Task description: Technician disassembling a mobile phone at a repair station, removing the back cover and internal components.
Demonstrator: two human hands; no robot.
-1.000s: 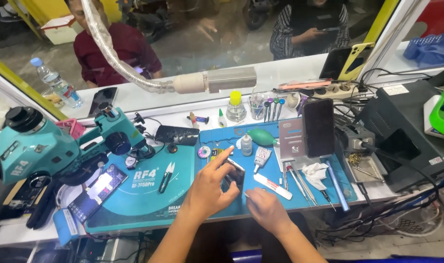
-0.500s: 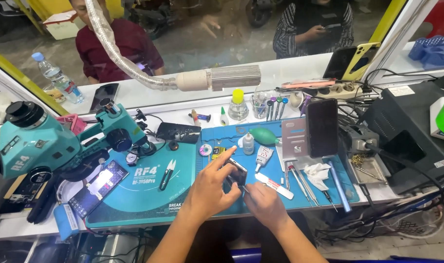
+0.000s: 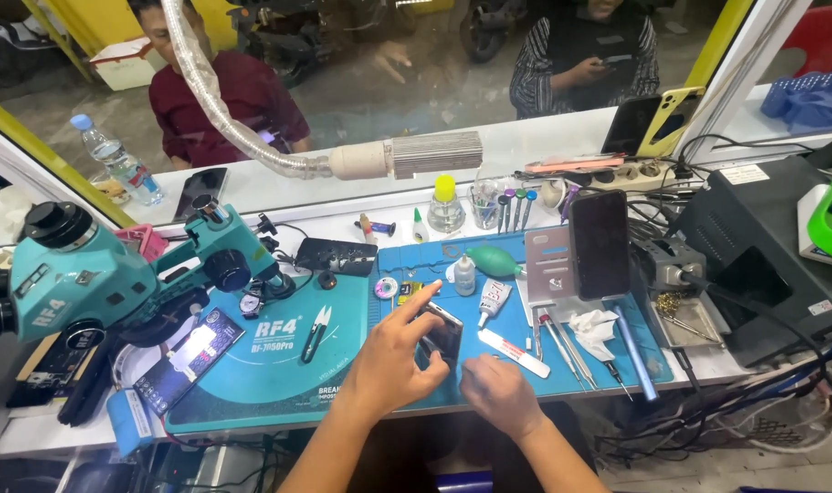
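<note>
My left hand (image 3: 393, 358) grips a small dark phone part (image 3: 442, 332) over the blue work mat (image 3: 580, 365), thumb under it and index finger stretched out above. My right hand (image 3: 500, 393) sits just right of it, fingers curled near the part's lower edge; whether it pinches a tool is hidden. A white flat tool (image 3: 516, 353) lies on the mat right of both hands.
A teal microscope (image 3: 96, 274) stands at the left over a teal mat (image 3: 270, 365) with cutters (image 3: 316, 330) and a phone (image 3: 180, 360). Bottles (image 3: 445, 206), a green blower (image 3: 495, 259), a propped phone (image 3: 599, 244), tweezers (image 3: 562, 342) and a black station (image 3: 754, 265) crowd the back and right. Two people sit behind the glass.
Both hands stay over the blue mat with the dark part. My right hand has shifted slightly left and closer to the part.
</note>
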